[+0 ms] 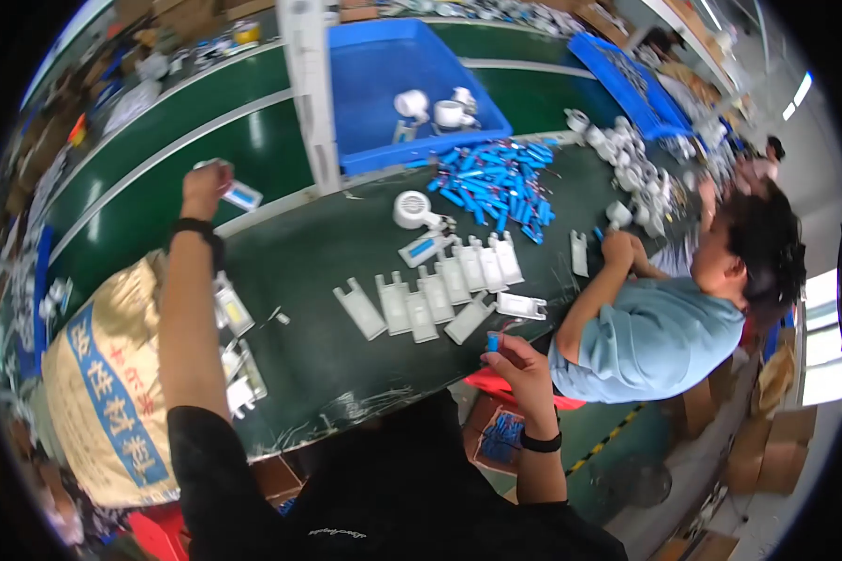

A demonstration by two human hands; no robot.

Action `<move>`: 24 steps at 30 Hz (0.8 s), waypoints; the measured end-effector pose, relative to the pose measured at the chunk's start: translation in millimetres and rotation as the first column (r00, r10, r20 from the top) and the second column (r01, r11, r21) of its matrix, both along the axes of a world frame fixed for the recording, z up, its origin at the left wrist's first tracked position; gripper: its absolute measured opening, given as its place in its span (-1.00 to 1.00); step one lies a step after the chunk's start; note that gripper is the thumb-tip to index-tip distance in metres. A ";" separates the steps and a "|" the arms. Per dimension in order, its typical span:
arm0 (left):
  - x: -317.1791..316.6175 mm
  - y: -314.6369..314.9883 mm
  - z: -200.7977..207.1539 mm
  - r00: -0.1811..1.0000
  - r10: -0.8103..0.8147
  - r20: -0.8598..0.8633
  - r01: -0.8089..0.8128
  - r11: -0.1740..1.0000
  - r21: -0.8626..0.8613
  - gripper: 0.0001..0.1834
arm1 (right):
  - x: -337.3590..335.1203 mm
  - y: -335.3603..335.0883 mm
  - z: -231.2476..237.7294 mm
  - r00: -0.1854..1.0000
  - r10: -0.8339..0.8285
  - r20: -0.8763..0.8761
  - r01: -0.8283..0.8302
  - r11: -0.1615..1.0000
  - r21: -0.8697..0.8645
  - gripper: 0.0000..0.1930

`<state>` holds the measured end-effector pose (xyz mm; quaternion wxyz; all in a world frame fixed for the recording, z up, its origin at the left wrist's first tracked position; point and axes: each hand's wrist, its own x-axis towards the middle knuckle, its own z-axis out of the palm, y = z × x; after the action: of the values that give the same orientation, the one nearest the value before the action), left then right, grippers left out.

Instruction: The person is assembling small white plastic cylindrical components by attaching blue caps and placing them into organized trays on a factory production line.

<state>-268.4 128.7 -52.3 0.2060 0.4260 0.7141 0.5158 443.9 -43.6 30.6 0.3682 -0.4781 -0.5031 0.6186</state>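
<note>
While a white-and-blue piece [241, 195] is held by the left hand [209, 182] above the green belt [269, 150], a blue cylinder [492, 343] is pinched by the right hand [526, 367] at the near edge of the counter [299, 374], past which it could be dropped should the pinch slacken.

Sack [61, 393], below the left fingers [221, 176]: printed. A blue band [117, 400] runs down the front at a slant and carries a single line of large white Chinese characters. Red characters [133, 379], smaller, stand along the band's right side, on the side nearer the left forearm [189, 327].

Black shirt [393, 486], below and to the left of the right fingers [513, 356]: one short line of white script [337, 534]; lettering too small to make out.
</note>
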 end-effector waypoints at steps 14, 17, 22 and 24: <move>317.0 -73.3 128.0 0.945 -0.136 -0.297 0.079 0.977 -0.197 -0.51 | 7.8 42.9 -12.5 0.801 -0.414 0.432 0.283 0.898 0.337 -0.74; 403.8 -155.6 118.0 0.945 -0.146 -0.292 0.140 0.989 -0.041 -0.50 | -3.1 46.4 -3.7 0.790 -0.434 0.433 0.242 0.870 0.429 -0.75; 420.5 -228.1 56.2 0.952 -0.167 -0.256 0.130 0.980 -0.153 -0.06 | -57.8 21.2 -2.4 0.900 -0.136 0.414 -0.065 0.898 0.435 -0.76; 413.7 -221.4 53.3 0.916 -0.245 -0.317 0.188 0.962 -0.199 0.29 | -89.3 12.5 0.9 0.877 -0.116 0.466 -0.121 0.886 0.448 -0.77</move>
<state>145.3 -92.6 1.0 0.1707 0.5664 0.7272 0.3481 354.7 -31.1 31.5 0.3345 -0.5135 -0.7122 0.3424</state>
